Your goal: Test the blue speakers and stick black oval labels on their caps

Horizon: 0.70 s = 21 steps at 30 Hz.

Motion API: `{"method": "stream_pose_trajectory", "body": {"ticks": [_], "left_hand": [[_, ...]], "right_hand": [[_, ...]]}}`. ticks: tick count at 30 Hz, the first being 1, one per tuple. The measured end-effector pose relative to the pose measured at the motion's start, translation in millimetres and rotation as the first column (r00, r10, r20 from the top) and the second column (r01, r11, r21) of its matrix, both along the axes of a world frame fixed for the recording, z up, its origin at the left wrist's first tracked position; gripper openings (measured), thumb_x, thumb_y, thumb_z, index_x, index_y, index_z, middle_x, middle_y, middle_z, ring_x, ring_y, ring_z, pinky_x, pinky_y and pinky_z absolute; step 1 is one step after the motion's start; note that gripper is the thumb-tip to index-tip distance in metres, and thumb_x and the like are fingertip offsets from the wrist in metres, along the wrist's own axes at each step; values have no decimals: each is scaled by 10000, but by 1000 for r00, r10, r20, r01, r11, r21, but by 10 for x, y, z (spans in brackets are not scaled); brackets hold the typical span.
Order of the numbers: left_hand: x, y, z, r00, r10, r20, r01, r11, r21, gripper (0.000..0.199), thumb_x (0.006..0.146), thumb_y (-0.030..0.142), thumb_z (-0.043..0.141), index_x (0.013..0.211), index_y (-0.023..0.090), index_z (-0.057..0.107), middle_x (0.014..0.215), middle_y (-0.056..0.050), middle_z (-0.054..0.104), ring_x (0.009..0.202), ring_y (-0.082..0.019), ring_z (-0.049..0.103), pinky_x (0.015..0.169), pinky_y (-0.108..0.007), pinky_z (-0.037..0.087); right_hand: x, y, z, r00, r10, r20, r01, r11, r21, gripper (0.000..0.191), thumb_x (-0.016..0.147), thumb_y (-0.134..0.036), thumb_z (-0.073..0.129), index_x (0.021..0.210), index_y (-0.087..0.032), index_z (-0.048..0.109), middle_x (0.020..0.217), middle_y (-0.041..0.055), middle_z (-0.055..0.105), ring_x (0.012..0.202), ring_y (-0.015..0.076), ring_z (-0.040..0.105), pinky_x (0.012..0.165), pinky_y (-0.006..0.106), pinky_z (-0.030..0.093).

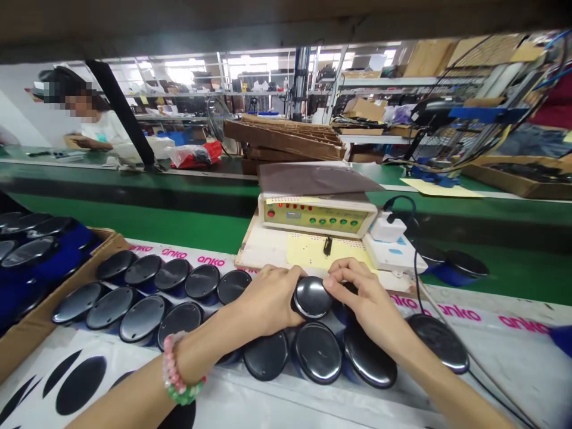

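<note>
My left hand (273, 301) is wrapped round a small round unit with a glossy black disc top (313, 297), tilted toward me. At the right rim of that disc, the thumb and forefinger of my right hand (357, 289) are pinched together; whether they hold the disc itself or something thin on it is hard to see. Similar blue-bodied units with black tops, such as one (318, 353) just below my hands, stand in rows on the bench. Another black-topped unit (438, 342) sits right of my right forearm.
Behind my hands stands a control box (318, 219) with buttons, beside a white plug adapter (393, 244) and cables. A carton (96, 256) of units is at left. Flat black discs (81, 384) lie on a white sheet. A person (93, 119) sits across the green conveyor (187, 223).
</note>
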<state>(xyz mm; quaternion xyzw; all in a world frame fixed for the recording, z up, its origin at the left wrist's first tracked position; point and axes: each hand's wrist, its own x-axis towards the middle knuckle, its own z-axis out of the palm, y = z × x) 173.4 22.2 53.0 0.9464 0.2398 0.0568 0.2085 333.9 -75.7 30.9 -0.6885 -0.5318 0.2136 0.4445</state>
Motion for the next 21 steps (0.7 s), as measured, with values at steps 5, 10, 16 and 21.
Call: {"method": "stream_pose_trajectory", "body": {"ticks": [5,10,16,21], "left_hand": [[6,13,-38,999,-22,41,22,1000,-6,402,690,299,649,1057,169,548,982,-79,691,920,-287,641,771,-359,469],[1,20,-55,999,-23,43,22,1000,9,374,692,289,634,1034,165,548,954,-81,700,882,-288,660,696,-338,480],[0,23,-67,998,-24,51,22,999,42,381,694,307,632,1038,170,545,950,-80,702,874,-297,666,694,-348,486],[5,30,-72,999,-26,30,24,998,54,400,692,329,639,1052,180,548,941,-75,705,849,-316,669,665,-365,490]], "right_hand": [[-6,-3,-2,998,9,55,-8,1000,-12,240,817,-398,539,647,-233,580,890,19,524,931,231,464,875,427,279],[-2,-14,-14,996,9,83,-8,1000,-12,242,822,-396,526,651,-231,576,877,19,518,916,229,469,861,425,289],[-18,-11,-3,993,-3,120,5,1000,-19,260,827,-410,512,649,-227,556,864,27,513,904,236,471,842,420,307],[-48,-19,22,988,-15,153,15,1000,-1,254,828,-386,507,638,-218,526,851,25,494,869,221,481,816,406,326]]}}
